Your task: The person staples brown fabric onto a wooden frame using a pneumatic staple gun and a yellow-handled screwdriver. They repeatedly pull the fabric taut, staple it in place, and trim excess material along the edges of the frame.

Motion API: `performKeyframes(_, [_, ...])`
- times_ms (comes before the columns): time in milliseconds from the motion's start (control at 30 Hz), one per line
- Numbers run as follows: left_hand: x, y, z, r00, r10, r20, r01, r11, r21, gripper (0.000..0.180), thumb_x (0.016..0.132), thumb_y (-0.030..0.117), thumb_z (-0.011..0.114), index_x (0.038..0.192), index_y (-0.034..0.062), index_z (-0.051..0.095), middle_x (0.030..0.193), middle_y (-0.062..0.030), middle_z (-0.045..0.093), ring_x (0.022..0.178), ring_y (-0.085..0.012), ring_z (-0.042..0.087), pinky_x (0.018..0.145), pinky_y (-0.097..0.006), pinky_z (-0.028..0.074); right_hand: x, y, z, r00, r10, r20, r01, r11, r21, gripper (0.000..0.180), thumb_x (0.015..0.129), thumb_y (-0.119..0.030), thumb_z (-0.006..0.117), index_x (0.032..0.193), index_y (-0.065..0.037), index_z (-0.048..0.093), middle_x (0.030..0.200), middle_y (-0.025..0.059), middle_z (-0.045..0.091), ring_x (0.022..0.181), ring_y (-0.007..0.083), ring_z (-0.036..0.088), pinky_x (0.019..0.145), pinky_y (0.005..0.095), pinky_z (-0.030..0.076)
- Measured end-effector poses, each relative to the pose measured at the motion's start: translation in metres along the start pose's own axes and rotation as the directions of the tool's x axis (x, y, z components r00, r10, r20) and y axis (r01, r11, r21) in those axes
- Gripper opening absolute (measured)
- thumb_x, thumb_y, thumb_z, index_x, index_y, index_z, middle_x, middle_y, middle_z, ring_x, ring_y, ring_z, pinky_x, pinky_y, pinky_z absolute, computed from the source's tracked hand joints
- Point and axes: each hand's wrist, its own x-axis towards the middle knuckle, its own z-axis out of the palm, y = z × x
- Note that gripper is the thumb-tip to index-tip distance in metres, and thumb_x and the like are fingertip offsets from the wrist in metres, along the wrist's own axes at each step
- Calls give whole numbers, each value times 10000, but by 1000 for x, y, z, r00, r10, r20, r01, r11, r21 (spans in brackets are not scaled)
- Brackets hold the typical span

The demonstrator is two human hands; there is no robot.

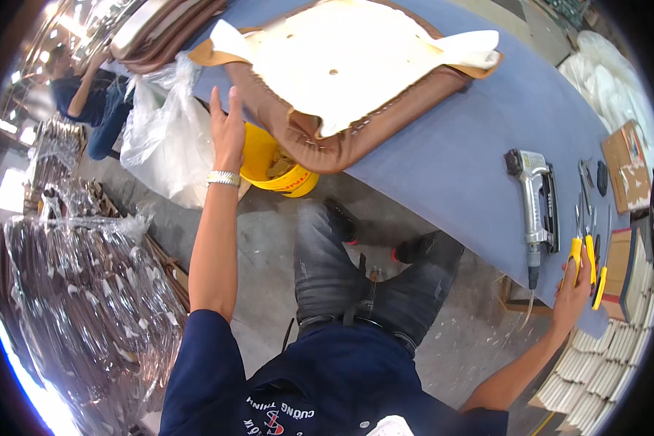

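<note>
A brown upholstered cushion [349,73] lies on the blue-grey surface [443,167], its padded rim smooth and leathery, stapled or stitched around a bright white backing. The backing is washed out by glare and shows a few small dark holes; a flap with a white face and tan edge sticks out at either side, and the leather puckers at the nearest corner. That corner points toward the person and juts past the surface's edge; the far side is cut off at the top of the view, so its long axis cannot be told.

The left hand [229,138] is raised just beside the cushion's left side, its fingers released and stretched out, pointing away from the person. A yellow bucket [298,180] stands below, partly under the cushion's edge.

At the right end of the surface, the right hand [574,287] has its fingers about a yellow-handled tool [575,254]; whether they are clenched on it cannot be told. The tool's long axis runs away from the person, with its metal tip farthest. A yellow-handled screwdriver [599,288] lies beside it, shaft pointing away. To the left lies a silver air tool [535,203], its hose end toward the person.
</note>
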Motion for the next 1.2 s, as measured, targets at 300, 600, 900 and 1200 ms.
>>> performKeyframes(300, [17,6,85,838,502,216,-528,644,553,734,931,501,725,1435,-10,570,1483,-345,494,1434,-513,384,1214,-499,306,100,64,31,962,-260,85,236,631,-739,405,1063,-185,563,1446,-54,574,1354,179,644,1294,356,589,1100,441,440])
performKeyframes(600, [-57,131,135,363,142,921,-910,265,318,482,964,428,718,1266,52,714,1018,-124,745,893,-284,709,913,-431,486,38,-46,120,907,-415,70,402,806,-434,517,1006,-252,653,1496,-126,543,1484,157,545,1357,342,542,1146,453,432])
performKeyframes(900, [-60,121,84,445,-20,895,-781,480,399,326,854,273,843,1057,49,720,921,-111,719,926,-241,652,879,-398,460,38,-33,121,934,-353,57,349,864,-362,562,989,-302,677,1506,-134,534,1520,173,521,1396,360,522,1139,482,455])
performKeyframes(1200, [-105,106,59,623,-43,781,-301,908,290,215,881,162,836,1025,43,728,953,-39,721,901,-140,656,839,-293,510,38,-39,122,931,-362,50,358,876,-323,533,978,-244,691,1476,-108,557,1503,177,531,1379,368,531,1135,462,450])
